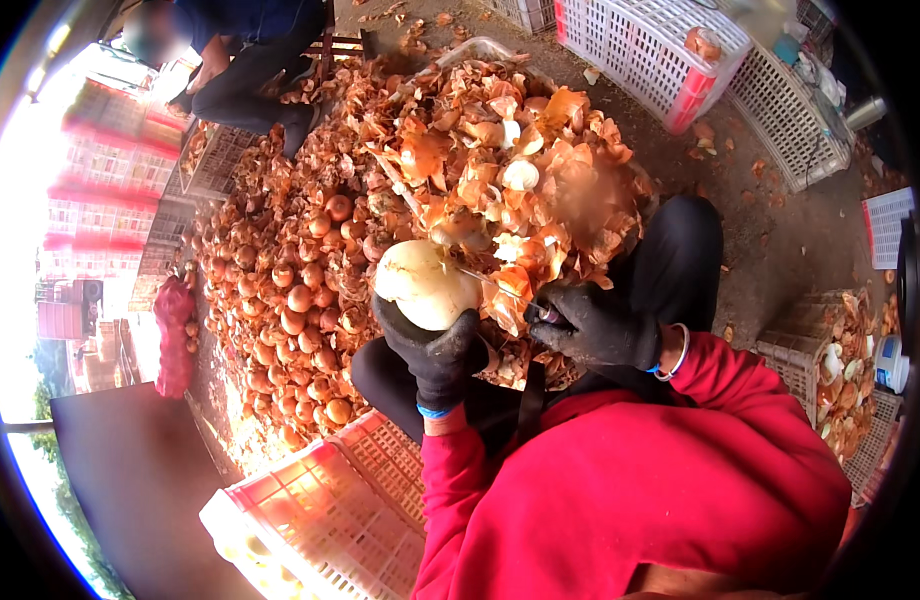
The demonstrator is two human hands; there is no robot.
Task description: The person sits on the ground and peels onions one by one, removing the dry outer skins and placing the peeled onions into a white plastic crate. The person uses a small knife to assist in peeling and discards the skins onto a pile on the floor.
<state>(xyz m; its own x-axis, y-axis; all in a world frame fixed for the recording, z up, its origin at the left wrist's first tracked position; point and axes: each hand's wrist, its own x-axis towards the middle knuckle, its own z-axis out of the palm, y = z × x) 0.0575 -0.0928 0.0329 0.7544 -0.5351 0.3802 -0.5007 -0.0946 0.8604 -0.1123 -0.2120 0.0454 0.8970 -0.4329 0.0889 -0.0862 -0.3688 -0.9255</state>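
Note:
A large peeled onion [422, 281], pale and smooth, rests in the palm of my left hand [434, 352], which wears a dark glove. My right hand [599, 324], also gloved, grips a small knife [497, 283] by its handle. The thin blade points left, and its tip reaches the right side of the onion; whether it is cutting in I cannot tell. Beneath and beyond both hands spreads a heap of loose onion skins [460, 161], with a few pale peeled pieces among them. Skins partly cover a container rim [396, 180].
Unpeeled onions [299, 300] lie piled to the left. A plastic crate [317, 517] stands by my left side. More crates [647, 52] are at upper right, and a skin-filled crate [797, 349] is at right. Another person [257, 75] sits at upper left. A red mesh sack [173, 330] stands far left.

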